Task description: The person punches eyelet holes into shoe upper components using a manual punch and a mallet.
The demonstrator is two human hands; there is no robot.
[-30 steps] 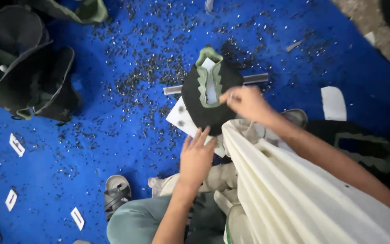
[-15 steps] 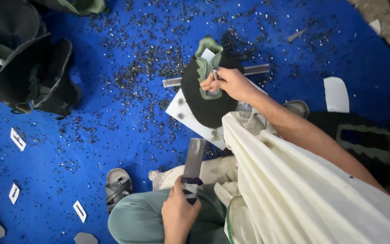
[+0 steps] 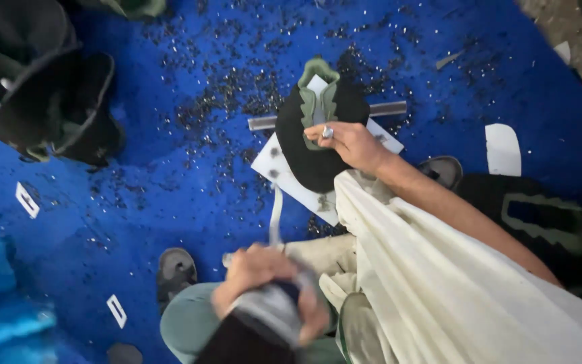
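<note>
Under my right hand: black shoe upper (image 3: 318, 158) with a green padded collar, lying on a white board (image 3: 284, 178), which sits on the blue mat (image 3: 170, 202).
right hand (image 3: 348, 143): I've got it stretched forward, palm down on the upper, fingers curled and pinching at the green collar edge; a ring shows on one finger. Gripping the upper's collar, not flat open.
left hand (image 3: 264, 286): pulled in close to my body, fist wrapped round a blurred grey-and-dark tool (image 3: 274, 317); a thin pale strip runs up from it toward the board. Blur too heavy, can't tell what kind of tool.
beyond the right hand: grey metal bar (image 3: 385, 109) poking out both sides from behind the upper, touching the board.
around the right hand: mat peppered with small dark punch scraps (image 3: 223, 87), thickest to its left and ahead.
far left of my hands: pile of dark uppers (image 3: 55, 101), well apart from the board.
right of the right hand: white cut piece (image 3: 503, 149) flat on the mat, plus black-and-green pieces near my elbow.
near the left hand: grey sandal (image 3: 175, 273) just to its left, small white tags (image 3: 27, 200) further left.
over my lap: cream cloth (image 3: 439, 290) draped, right forearm resting along it.
</note>
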